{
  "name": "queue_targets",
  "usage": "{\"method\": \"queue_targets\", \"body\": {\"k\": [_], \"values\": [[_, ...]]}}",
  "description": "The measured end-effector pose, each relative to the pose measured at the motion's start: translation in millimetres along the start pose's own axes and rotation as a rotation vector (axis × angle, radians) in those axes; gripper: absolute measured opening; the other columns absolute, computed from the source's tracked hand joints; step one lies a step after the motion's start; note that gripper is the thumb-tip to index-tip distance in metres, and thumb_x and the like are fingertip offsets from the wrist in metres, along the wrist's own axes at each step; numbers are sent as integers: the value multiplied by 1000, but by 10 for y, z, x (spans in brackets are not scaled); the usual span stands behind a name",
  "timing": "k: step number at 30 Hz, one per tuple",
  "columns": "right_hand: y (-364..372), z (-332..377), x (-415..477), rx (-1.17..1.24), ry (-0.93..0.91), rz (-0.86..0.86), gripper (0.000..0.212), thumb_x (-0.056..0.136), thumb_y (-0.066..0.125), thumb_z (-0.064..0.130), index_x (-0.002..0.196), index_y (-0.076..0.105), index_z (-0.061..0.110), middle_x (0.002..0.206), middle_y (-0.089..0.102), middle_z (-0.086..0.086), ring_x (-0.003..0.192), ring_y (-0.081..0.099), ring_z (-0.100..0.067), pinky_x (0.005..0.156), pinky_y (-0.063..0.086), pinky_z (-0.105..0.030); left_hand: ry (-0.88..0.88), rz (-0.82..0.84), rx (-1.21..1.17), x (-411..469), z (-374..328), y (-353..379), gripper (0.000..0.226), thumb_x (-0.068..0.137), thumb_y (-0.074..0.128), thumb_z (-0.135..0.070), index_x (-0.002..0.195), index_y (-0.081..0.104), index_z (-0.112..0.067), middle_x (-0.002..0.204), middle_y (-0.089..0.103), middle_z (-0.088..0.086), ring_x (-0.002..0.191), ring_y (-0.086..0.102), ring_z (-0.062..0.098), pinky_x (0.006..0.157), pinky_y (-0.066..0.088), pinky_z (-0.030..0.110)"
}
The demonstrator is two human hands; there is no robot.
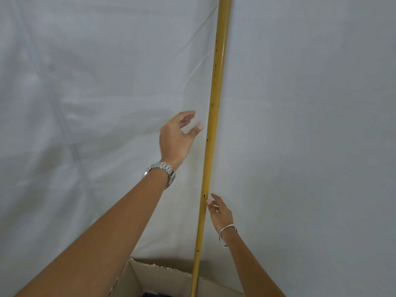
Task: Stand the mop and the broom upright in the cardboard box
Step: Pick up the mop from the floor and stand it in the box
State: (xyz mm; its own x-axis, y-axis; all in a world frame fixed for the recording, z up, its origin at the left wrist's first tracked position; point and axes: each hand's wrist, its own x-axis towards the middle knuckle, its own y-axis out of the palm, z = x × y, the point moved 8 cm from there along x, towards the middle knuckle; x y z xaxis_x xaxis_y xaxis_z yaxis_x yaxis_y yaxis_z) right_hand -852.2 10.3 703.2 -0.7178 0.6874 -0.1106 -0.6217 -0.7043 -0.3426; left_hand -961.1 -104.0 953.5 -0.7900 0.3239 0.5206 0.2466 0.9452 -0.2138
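Flanking yellow pole (214, 116), left hand (174, 140), right hand (219, 213) spread

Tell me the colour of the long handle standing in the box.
Yellow, with small dark specks, on the handle; seen in the head view.

Pole (214, 125) stands in box (162, 277), seemingly between both hands.

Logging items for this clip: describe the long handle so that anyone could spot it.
Against the white sheet backdrop, the cardboard box sits at bottom centre. Rising from it, between two open hands, is the yellow handle, the only long, glossy, dark-speckled pole.
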Motion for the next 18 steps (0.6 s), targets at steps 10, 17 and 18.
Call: {"method": "queue_targets", "body": {"k": [10,17,18], "values": [[-656,789,-784,-651,-309,-237,50,95,26,45,141,23,27,154,24,-3,140,25,-22,114,20,-39,224,156,716,-1194,-120,-64,55,99,29,-32,147,14,-10,157,10,12,146,11,25,119,5,40],[-1272,1048,-1698,-865,-308,-330,53,95,23,45,143,15,25,155,19,-6,141,21,-25,115,16,-43,146,296,786,-1965,-411,81,58,98,23,-41,147,14,-11,157,9,15,146,8,28,118,0,44],[-1418,996,-1896,-882,-292,-339,53,95,23,45,143,15,25,155,20,-6,141,21,-25,115,16,-43,140,313,769,-2124,-503,123,59,98,22,-42,147,14,-11,157,9,15,146,8,28,118,0,45]]}}
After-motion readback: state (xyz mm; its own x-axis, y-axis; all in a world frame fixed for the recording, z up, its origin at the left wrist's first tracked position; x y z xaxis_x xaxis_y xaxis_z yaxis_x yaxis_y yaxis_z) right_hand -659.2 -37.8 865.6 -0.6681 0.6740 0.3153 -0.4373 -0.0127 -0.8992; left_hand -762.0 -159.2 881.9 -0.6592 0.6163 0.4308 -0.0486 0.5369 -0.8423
